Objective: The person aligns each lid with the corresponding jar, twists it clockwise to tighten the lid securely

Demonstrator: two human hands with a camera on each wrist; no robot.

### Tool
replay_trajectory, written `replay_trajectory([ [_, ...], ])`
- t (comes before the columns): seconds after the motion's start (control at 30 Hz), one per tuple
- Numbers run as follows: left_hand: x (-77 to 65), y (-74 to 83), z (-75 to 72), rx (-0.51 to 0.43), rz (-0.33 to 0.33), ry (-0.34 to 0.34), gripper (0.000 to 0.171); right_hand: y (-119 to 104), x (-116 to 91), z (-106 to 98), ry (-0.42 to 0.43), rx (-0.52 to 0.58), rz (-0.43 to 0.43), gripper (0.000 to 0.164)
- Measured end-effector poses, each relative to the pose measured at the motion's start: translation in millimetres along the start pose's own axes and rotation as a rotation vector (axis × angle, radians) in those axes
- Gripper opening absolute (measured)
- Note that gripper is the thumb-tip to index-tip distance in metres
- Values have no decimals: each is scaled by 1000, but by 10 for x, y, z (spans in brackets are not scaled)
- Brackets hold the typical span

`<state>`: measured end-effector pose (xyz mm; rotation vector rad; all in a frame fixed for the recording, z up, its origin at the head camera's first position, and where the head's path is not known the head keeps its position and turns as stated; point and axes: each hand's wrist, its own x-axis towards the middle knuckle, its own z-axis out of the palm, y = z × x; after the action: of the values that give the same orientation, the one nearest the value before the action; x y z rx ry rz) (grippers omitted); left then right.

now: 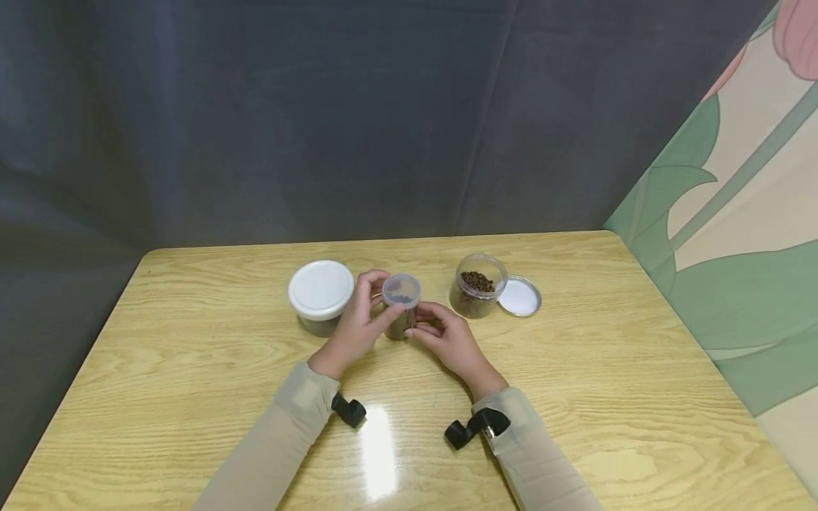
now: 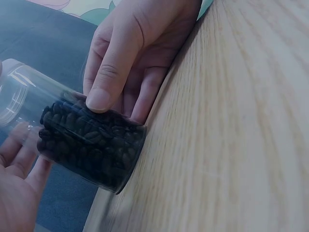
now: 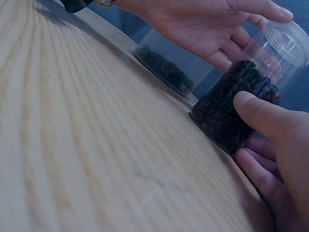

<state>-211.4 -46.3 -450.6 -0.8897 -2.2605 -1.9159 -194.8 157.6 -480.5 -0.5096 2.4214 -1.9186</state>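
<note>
Both hands are around a clear cylindrical jar (image 1: 397, 324) standing on the table, about half full of dark coffee beans (image 2: 87, 140). A translucent lid (image 1: 402, 286) covers its top. My left hand (image 1: 358, 323) holds the jar high up, its thumb at the lid's rim and its fingers round the far side. Low on the jar, my right hand (image 1: 450, 342) grips the wall between thumb and fingers. In the right wrist view the right thumb (image 3: 260, 108) presses the wall at bean level.
Left of the jar stands a tub with a white lid (image 1: 321, 287); dark contents show through its frosted wall (image 3: 164, 65). To the right is an uncovered clear jar (image 1: 471, 304) of brown beans, with a white, metal-rimmed lid (image 1: 519, 297) beside it. A dark curtain (image 1: 358, 121) hangs behind the table.
</note>
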Motion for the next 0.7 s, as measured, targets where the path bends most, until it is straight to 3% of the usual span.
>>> replay_trajectory([
  [0.37, -5, 34, -37, 33, -9, -54, 50, 11, -12, 3, 10, -9, -9, 48],
  [0.5, 2, 12, -34, -20, 6, -46, 52, 10, -12, 3, 10, -9, -14, 48],
  [0.7, 0, -5, -23, -73, 2, -20, 73, -6, -4, 5, 4, -9, -17, 48],
])
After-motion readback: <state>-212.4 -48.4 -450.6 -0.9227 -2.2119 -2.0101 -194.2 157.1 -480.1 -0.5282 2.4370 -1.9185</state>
